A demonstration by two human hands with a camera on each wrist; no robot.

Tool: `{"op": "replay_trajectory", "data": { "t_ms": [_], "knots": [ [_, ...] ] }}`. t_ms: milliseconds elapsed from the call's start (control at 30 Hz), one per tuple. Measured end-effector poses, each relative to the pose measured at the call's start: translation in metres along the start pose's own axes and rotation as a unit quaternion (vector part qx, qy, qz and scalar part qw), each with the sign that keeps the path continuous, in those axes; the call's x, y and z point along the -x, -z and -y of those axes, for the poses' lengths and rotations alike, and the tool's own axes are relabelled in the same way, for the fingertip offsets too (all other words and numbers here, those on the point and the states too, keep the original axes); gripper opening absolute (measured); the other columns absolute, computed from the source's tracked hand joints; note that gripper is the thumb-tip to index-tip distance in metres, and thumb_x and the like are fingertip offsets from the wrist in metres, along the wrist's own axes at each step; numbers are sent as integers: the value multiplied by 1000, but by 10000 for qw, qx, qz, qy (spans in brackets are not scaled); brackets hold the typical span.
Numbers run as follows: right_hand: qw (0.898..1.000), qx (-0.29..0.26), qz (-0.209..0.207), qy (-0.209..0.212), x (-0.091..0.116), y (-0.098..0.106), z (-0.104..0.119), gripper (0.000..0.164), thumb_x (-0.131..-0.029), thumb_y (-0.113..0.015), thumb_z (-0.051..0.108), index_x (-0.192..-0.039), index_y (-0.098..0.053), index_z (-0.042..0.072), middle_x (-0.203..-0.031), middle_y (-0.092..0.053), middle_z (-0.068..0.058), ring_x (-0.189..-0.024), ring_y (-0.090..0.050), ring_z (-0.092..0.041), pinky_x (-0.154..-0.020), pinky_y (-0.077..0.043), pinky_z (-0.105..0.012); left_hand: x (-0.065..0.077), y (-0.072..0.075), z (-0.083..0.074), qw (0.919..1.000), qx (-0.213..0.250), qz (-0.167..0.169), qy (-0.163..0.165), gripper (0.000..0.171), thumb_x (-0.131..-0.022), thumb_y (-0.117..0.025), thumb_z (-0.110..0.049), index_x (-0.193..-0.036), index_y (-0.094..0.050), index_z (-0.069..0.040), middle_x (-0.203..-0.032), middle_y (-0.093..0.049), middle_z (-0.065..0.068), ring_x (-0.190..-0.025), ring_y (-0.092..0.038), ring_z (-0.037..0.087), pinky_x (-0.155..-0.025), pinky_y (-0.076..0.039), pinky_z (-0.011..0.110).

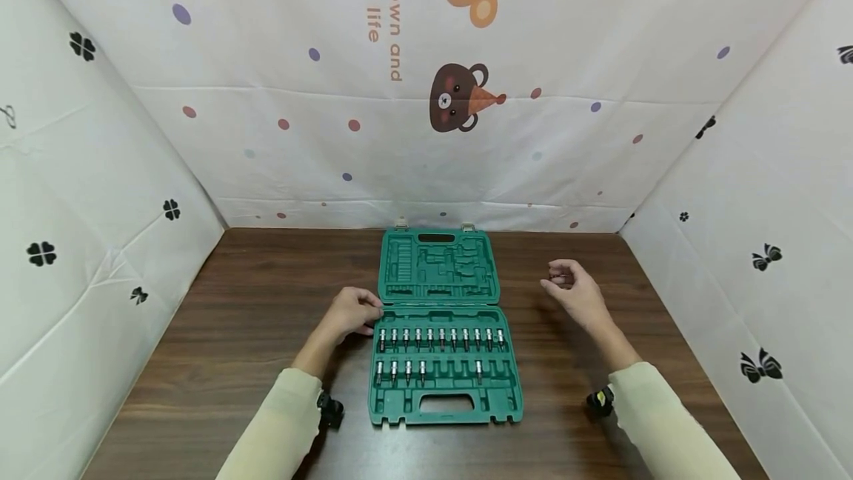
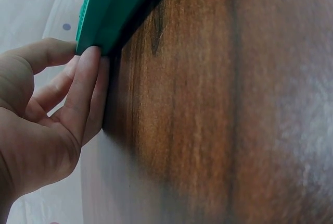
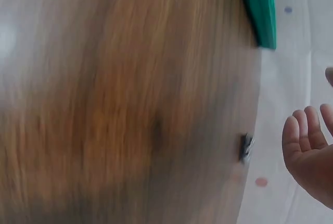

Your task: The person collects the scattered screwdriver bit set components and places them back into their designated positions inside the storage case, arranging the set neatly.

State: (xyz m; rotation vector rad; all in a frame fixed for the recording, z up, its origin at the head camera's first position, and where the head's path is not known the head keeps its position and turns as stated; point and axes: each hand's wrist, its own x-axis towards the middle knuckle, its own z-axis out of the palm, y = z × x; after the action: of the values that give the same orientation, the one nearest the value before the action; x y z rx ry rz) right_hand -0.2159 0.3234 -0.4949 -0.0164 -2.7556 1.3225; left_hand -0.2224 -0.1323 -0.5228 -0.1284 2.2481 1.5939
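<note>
A green socket case (image 1: 446, 393) lies opened flat on the table. Silver bit sockets (image 1: 442, 339) stand in a row along its upper slots. The lower row holds three bit sockets (image 1: 394, 372) at the left and a lone one (image 1: 478, 371) towards the right. At the case's left side, my left hand (image 1: 349, 311) pinches the edge by the hinge between thumb and fingers. My right hand (image 1: 578, 296) hovers to the right of the case, fingers loosely bent and holding nothing. Below it a small dark-and-silver piece (image 3: 246, 147) lies on the table in the right wrist view.
The case's moulded lid (image 1: 438, 267) is folded back towards the wall, with two latches at its far edge. White printed cloth (image 1: 373, 147) hangs behind and on both sides of the brown wooden table (image 1: 266, 302).
</note>
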Motion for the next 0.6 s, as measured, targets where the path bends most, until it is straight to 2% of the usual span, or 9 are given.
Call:
{"op": "replay_trajectory", "data": {
  "t_ms": [67,133,233,333,467,600],
  "knots": [
    [9998,133,-134,-50,-3,4,-6,51,-100,-71,30,-137,-55,-1,-128,-63,-23,-103,-59,-7,-80,-47,-4,0,0,0,10000,-18,-1,-3,8,-97,-68,-2,-103,-73,1,-100,-70,14,-83,-68,22,-63,-64,36],
    [9993,251,-260,-132,-6,7,-11,50,-100,-70,31,-137,-55,-1,-126,-64,-23,-102,-59,-8,-78,-46,-5,0,0,0,10000,-17,-2,0,8,-97,-69,-2,-103,-73,1,-100,-70,14,-82,-68,22,-63,-64,36],
    [9979,405,-401,-297,-9,10,-18,50,-102,-68,30,-139,-54,-1,-127,-64,-22,-107,-60,-19,-75,-45,-8,0,-1,0,10000,-2,-4,6,8,-96,-69,-2,-103,-73,1,-99,-69,14,-82,-68,22,-63,-64,35],
    [9963,471,-570,-430,-13,12,-24,48,-102,-68,27,-139,-54,-1,-129,-63,-23,-114,-62,-31,-79,-45,-14,0,-1,0,10000,-10,-14,-9,8,-96,-69,-2,-102,-73,1,-99,-69,14,-82,-68,22,-63,-64,35],
    [9947,504,-693,-563,-19,12,-32,49,-101,-68,25,-139,-53,-2,-132,-63,-25,-117,-62,-38,-90,-50,-31,0,-1,-1,10000,-14,-26,-26,8,-97,-69,-2,-102,-73,1,-100,-69,14,-83,-68,22,-63,-64,36],
    [9940,508,-661,-703,-25,12,-39,52,-103,-64,28,-142,-51,-3,-137,-59,-27,-121,-59,-40,-97,-50,-48,0,-1,-1,10000,8,-24,-13,8,-97,-68,-2,-103,-73,0,-101,-69,15,-83,-69,23,-63,-65,36]
  ]
}}
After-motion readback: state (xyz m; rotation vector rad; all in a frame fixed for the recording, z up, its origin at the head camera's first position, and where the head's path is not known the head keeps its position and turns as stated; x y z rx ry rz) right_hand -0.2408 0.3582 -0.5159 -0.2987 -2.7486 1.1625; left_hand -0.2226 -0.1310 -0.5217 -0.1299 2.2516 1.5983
